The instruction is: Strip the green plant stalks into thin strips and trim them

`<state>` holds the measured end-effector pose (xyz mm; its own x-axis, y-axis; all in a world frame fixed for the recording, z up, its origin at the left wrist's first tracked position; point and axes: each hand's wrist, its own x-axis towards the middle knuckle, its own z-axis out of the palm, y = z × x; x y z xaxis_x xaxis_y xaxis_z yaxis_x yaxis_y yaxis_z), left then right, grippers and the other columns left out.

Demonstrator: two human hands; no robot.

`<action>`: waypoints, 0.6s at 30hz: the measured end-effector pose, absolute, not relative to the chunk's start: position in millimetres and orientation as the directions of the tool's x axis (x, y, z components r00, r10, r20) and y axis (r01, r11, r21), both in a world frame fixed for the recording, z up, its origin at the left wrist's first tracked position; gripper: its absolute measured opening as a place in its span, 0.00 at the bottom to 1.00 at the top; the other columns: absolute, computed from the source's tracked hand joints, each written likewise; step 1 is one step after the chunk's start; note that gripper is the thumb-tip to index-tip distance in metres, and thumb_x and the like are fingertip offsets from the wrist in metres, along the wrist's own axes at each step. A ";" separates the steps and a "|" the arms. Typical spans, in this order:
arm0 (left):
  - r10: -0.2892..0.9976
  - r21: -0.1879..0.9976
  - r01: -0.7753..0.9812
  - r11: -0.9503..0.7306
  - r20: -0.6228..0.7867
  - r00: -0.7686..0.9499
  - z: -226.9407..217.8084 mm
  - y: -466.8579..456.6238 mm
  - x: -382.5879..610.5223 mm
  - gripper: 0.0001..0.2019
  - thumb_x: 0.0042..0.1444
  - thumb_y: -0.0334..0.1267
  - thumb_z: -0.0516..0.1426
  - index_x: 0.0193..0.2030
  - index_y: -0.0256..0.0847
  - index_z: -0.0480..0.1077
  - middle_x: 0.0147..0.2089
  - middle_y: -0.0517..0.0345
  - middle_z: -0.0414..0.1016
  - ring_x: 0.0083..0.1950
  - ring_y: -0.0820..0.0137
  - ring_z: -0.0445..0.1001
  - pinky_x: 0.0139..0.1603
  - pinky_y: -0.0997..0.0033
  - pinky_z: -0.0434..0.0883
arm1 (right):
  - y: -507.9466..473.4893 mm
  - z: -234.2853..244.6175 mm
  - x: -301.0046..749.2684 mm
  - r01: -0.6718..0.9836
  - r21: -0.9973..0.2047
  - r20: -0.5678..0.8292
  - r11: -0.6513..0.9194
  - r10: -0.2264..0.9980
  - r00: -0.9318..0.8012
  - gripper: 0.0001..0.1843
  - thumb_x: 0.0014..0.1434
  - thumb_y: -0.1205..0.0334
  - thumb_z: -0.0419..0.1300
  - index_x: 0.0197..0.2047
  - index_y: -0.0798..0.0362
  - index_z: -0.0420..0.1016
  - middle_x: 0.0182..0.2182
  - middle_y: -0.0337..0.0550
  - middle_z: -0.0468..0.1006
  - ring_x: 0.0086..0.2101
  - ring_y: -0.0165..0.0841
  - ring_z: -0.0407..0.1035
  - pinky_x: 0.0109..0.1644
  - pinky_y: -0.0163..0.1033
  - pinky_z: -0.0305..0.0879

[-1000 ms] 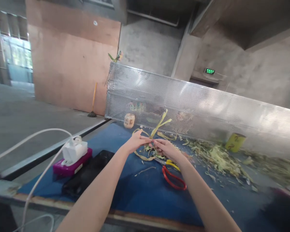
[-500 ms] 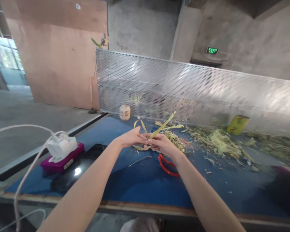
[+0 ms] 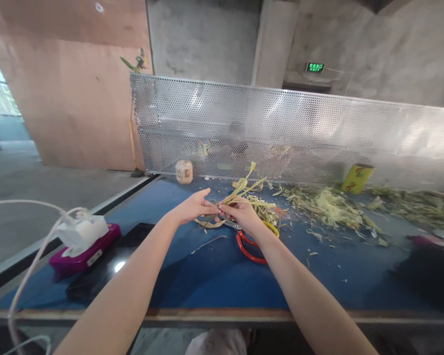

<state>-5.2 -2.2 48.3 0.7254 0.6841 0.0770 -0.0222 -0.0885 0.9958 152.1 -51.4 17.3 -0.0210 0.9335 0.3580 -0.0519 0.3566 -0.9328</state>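
Note:
Both my hands meet over the middle of the blue table (image 3: 214,276). My left hand (image 3: 193,207) and my right hand (image 3: 240,215) each pinch a bunch of long yellow-green leaf strips (image 3: 244,190), whose loose ends stick up and away from me. More strips curl on the table under my hands. Red-handled scissors (image 3: 248,246) lie just below my right wrist, partly hidden by it.
A heap of shredded leaf scraps (image 3: 327,207) spreads to the right. A perforated metal screen (image 3: 299,133) stands along the far edge, with a small jar (image 3: 184,172) and a yellow can (image 3: 357,178) before it. A white charger on a purple box (image 3: 82,241) and a black phone (image 3: 107,266) lie left.
My hands stay together on the strips; the upright ends have shifted and bent lower. The view has turned slightly, and the scissors now show more beside my right wrist.

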 end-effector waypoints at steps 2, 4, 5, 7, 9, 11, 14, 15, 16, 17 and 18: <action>0.691 0.991 0.010 -0.133 0.085 0.718 47.8 -0.9 -6.6 0.51 0.42 0.30 0.62 0.64 0.29 0.28 0.27 0.50 0.77 0.28 0.67 0.75 0.36 0.70 0.67 | -52.1 19.0 151.0 0.003 -0.929 0.371 0.371 0.929 -0.007 0.11 0.41 0.57 0.64 0.27 0.55 0.73 0.18 0.34 0.70 0.19 0.22 0.59 0.22 0.29 0.55; 0.690 0.985 0.031 -0.171 0.098 0.718 47.3 0.3 -7.5 0.51 0.42 0.31 0.62 0.64 0.30 0.28 0.27 0.51 0.77 0.30 0.66 0.76 0.36 0.70 0.67 | -53.1 21.0 149.8 0.035 -0.929 0.369 0.369 0.929 0.011 0.10 0.41 0.57 0.64 0.25 0.54 0.72 0.18 0.34 0.70 0.18 0.22 0.59 0.22 0.29 0.55; 0.682 0.981 0.033 -0.191 0.109 0.723 47.0 0.6 -7.4 0.52 0.42 0.31 0.62 0.64 0.31 0.27 0.27 0.51 0.77 0.31 0.66 0.76 0.36 0.70 0.67 | -53.6 21.8 149.4 0.038 -0.932 0.363 0.362 0.932 0.023 0.10 0.41 0.57 0.64 0.25 0.54 0.72 0.17 0.34 0.70 0.18 0.22 0.59 0.22 0.30 0.55; 0.663 0.967 0.020 -0.254 0.159 0.732 46.6 0.1 -5.7 0.55 0.39 0.29 0.63 0.64 0.34 0.26 0.28 0.53 0.77 0.32 0.67 0.75 0.36 0.70 0.66 | -54.1 22.8 149.1 0.022 -0.937 0.350 0.349 0.936 0.051 0.10 0.41 0.56 0.63 0.25 0.54 0.71 0.17 0.34 0.69 0.18 0.22 0.59 0.22 0.30 0.55; 0.656 0.928 0.009 -0.372 0.256 0.710 46.6 -2.1 -2.5 0.55 0.38 0.28 0.63 0.64 0.37 0.27 0.29 0.56 0.76 0.31 0.69 0.73 0.35 0.71 0.65 | -53.8 23.1 149.4 -0.019 -0.936 0.348 0.351 0.934 0.084 0.11 0.41 0.56 0.63 0.26 0.54 0.70 0.16 0.33 0.69 0.17 0.22 0.59 0.22 0.30 0.54; 0.659 0.863 0.021 -0.505 0.369 0.656 47.3 -5.4 0.8 0.52 0.38 0.28 0.62 0.65 0.40 0.32 0.30 0.58 0.76 0.30 0.71 0.72 0.34 0.73 0.64 | -52.8 22.8 150.0 -0.057 -0.929 0.359 0.366 0.927 0.110 0.12 0.41 0.56 0.63 0.25 0.54 0.69 0.14 0.32 0.67 0.16 0.22 0.58 0.21 0.30 0.53; 0.674 0.798 0.035 -0.601 0.483 0.558 49.2 -10.2 3.5 0.49 0.38 0.27 0.62 0.64 0.43 0.39 0.33 0.59 0.77 0.32 0.72 0.71 0.34 0.77 0.63 | -50.8 22.3 151.1 -0.108 -0.924 0.352 0.368 0.925 0.139 0.13 0.40 0.55 0.64 0.25 0.54 0.68 0.13 0.31 0.65 0.16 0.22 0.58 0.20 0.29 0.51; 0.679 0.793 0.029 -0.609 0.502 0.535 49.8 -11.4 3.8 0.48 0.38 0.26 0.62 0.64 0.43 0.41 0.34 0.58 0.77 0.32 0.72 0.71 0.35 0.77 0.63 | -50.2 22.2 151.5 -0.127 -0.922 0.346 0.365 0.927 0.145 0.14 0.40 0.54 0.64 0.26 0.54 0.68 0.14 0.31 0.65 0.16 0.22 0.58 0.20 0.30 0.51; 0.683 0.790 0.024 -0.613 0.514 0.519 50.4 -12.3 3.9 0.46 0.38 0.26 0.61 0.64 0.44 0.43 0.34 0.58 0.77 0.32 0.72 0.71 0.36 0.77 0.64 | -49.8 22.1 151.8 -0.147 -0.920 0.342 0.363 0.928 0.150 0.14 0.39 0.54 0.64 0.26 0.54 0.68 0.14 0.31 0.66 0.17 0.22 0.59 0.21 0.30 0.52; 0.685 0.788 0.023 -0.615 0.520 0.510 50.9 -13.0 3.8 0.45 0.38 0.25 0.61 0.63 0.43 0.45 0.33 0.58 0.77 0.32 0.72 0.72 0.36 0.77 0.64 | -49.6 22.1 152.1 -0.163 -0.917 0.341 0.363 0.928 0.149 0.14 0.39 0.54 0.65 0.26 0.54 0.68 0.15 0.32 0.66 0.17 0.22 0.59 0.21 0.30 0.52; 0.688 0.787 0.024 -0.616 0.522 0.504 51.5 -13.6 3.7 0.44 0.38 0.24 0.61 0.63 0.43 0.46 0.32 0.59 0.77 0.32 0.72 0.72 0.37 0.77 0.64 | -49.6 22.1 152.3 -0.174 -0.914 0.345 0.367 0.927 0.145 0.14 0.39 0.55 0.65 0.26 0.54 0.68 0.16 0.32 0.67 0.18 0.22 0.60 0.22 0.30 0.53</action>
<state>3.7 -13.6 51.5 0.5043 0.6876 0.5224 0.0245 -0.6161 0.7873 152.3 -49.6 22.1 0.1451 0.9273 0.3451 -0.1740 0.3673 -0.9137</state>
